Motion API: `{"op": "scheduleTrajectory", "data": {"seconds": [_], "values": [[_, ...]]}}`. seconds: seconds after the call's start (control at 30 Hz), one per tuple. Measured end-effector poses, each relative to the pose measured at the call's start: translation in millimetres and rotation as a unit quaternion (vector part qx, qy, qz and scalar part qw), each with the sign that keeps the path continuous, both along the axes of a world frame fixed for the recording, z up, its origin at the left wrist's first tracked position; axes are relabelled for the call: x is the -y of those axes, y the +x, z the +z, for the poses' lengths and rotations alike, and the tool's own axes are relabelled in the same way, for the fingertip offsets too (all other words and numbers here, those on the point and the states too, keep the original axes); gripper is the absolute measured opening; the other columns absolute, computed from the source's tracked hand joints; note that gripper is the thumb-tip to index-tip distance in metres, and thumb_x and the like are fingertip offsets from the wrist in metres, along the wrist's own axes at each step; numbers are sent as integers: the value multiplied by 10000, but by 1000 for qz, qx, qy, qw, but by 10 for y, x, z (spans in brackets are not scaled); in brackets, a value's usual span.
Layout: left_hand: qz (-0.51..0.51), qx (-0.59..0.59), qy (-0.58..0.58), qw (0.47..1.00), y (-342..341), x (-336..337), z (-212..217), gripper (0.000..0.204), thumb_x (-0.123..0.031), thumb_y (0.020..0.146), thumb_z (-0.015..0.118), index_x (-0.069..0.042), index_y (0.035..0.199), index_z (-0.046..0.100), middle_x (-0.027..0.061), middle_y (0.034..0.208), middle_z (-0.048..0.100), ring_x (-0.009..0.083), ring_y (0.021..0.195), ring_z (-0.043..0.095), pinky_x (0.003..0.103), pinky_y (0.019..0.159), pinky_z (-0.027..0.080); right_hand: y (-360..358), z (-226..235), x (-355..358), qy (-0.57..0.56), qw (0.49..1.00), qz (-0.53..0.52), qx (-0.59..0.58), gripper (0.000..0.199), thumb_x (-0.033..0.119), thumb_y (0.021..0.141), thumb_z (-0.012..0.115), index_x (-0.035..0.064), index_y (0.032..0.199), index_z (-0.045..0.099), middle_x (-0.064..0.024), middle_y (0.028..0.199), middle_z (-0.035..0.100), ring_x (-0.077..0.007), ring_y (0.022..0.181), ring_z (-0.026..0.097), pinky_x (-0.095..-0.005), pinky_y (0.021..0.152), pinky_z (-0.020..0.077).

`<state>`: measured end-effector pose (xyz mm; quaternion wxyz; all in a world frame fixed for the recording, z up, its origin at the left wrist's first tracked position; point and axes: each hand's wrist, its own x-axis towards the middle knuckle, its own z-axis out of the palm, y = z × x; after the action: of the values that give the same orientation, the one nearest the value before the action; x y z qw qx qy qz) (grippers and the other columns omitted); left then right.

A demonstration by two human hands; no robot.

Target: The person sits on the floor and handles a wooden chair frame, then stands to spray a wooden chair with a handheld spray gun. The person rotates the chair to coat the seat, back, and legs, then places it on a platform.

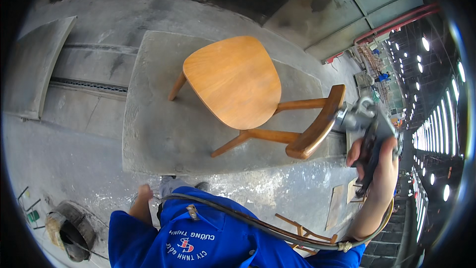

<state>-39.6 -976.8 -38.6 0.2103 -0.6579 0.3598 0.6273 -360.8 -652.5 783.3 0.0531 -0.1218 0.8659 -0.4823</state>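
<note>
My right hand [384,161] is wrapped round the grip of a metal spray gun [366,116], raised at the right. The gun's nozzle end is close beside the curved backrest [320,125] of a wooden chair [233,82]; the gun is partly blurred. With its rounded seat facing up, the light-brown chair stands on a large grey board [163,141]. My left hand [144,192] hangs low by my side, away from the chair, too small and smeared to show its fingers. A hose [238,213] runs across my blue shirt toward my right arm.
A bucket-like container [74,233] stands on the floor at lower left. Another grey slab [34,69] lies at far left, beside a chain track [89,87] in the floor. Wooden frame pieces [300,231] lie behind my right arm. A metal-panelled wall [342,10] rises beyond the chair.
</note>
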Motion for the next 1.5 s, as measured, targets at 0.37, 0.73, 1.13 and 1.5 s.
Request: {"op": "scheduleTrajectory", "data": {"seconds": [0.37,0.73,1.13,1.5], "values": [[-75,-237,-66,966,-2459,264,1207,531,-396,999,501,-60,1406,440,172,1157,664,296,968,656,448,803,533,-411,2,-154,221,935,-236,-144,499,495,1035,514,80,784,632,13,637,612,-28,488,452,-216,429,323],[-71,21,14,997,-876,132,108,473,-333,933,499,-49,1311,499,249,1134,641,409,928,644,583,801,498,333,165,-140,78,992,-99,3,550,520,1040,470,-5,1150,592,-74,670,639,-56,505,507,-188,413,342],[-87,-102,10,991,-1395,190,451,516,-417,993,485,-25,1328,475,213,1153,650,321,908,650,497,785,527,373,316,-135,80,981,-178,-2,595,561,1031,453,-6,1135,600,-80,711,636,-79,561,559,-202,437,367],[-105,-121,16,987,-1559,177,622,570,-429,998,477,-13,1386,435,223,1267,615,374,1057,626,531,899,495,-52,234,-213,263,934,-233,-67,489,522,1020,527,85,825,623,20,661,623,-31,532,497,-197,453,371]]}}
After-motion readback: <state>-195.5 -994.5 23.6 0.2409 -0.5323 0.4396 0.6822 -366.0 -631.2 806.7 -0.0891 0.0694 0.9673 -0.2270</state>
